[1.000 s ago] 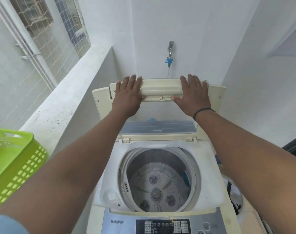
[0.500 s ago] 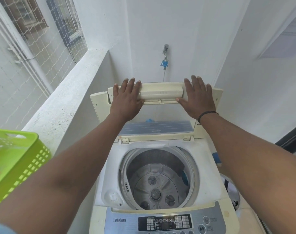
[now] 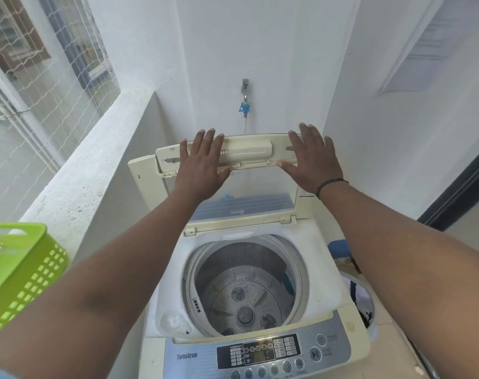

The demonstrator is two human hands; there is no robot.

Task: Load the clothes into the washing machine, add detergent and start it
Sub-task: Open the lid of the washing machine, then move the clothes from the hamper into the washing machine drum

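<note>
White-walled laundry corner: lid raised, my left hand and right hand flat against it, fingers straight; drum below, empty; loading, detergent, start outstanding.

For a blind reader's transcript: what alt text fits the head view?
Both hands, left hand and right hand, press flat on the raised cream folding lid of a top-loading washing machine whose steel drum looks empty; a lime-green plastic basket sits left.
</note>
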